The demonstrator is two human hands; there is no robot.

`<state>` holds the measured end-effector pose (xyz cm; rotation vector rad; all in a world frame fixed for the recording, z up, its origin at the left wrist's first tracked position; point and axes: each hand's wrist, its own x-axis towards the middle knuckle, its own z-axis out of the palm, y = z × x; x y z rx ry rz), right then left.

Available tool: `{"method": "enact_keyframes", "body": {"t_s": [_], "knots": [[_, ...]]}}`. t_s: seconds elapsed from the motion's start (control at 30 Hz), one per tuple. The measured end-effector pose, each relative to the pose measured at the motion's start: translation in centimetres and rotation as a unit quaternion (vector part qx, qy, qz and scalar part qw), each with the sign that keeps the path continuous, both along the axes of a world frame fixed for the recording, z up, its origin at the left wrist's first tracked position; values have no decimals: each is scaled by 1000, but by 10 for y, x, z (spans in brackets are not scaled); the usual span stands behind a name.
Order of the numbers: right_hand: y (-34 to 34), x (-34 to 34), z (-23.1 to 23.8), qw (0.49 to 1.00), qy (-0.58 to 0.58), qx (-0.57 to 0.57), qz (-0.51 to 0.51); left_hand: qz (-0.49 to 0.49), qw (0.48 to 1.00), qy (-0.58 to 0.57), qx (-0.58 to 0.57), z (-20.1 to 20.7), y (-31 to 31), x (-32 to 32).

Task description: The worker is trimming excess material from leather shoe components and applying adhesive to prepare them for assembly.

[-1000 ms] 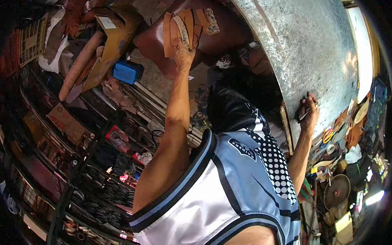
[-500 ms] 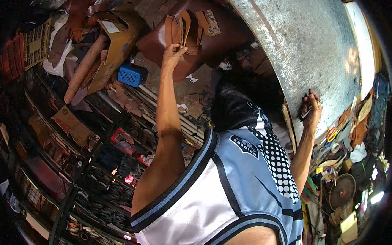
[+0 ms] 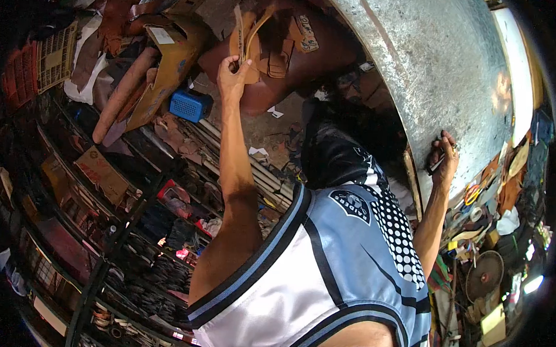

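My left hand (image 3: 234,74) is closed on the lower ends of some cut tan leather pieces (image 3: 238,40), pinched between thumb and fingers. The strips rise from the grip and fan apart. Just right of them, more small brown leather pieces (image 3: 279,60) lie on a maroon cushion-like surface (image 3: 214,64), along with a tan piece bearing handwriting (image 3: 307,34). My right hand (image 3: 445,156) rests at the edge of a grey metal-topped table (image 3: 434,75), its fingers curled round a thin pen-like tool (image 3: 436,163). The exact kind of that tool is too small to tell.
At left stand a cardboard box (image 3: 165,65) with rolled material (image 3: 124,98) and a blue plastic box (image 3: 190,105). Pale poles (image 3: 254,166) lie below my left arm. Scissors with orange handles (image 3: 471,194), a tape roll (image 3: 476,213) and a round fan-like disc (image 3: 485,275) are at right.
My left hand has shifted slightly left, and the leather pieces in it have spread apart and lifted off the others on the maroon surface. My right hand has barely moved.
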<state>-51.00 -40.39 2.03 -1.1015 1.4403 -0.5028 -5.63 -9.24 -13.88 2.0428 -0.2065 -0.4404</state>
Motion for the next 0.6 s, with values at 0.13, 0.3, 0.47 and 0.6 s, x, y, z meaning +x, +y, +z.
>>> {"method": "enact_keyframes", "body": {"t_s": [0.13, 0.3, 0.47, 0.6], "knots": [[0, 2, 0, 1000, 5, -7, 4, -14, 981, -171, 92, -35, 4, -20], [-2, 2, 0, 1000, 11, -6, 9, -55, 967, -169, 183, -95, 13, -40], [0, -3, -2, 1000, 8, -3, -4, -65, 915, -237, 319, -62, -30, -52], [0, 0, -2, 1000, -5, -4, 9, -136, 923, -132, 336, -75, -56, -50]]}}
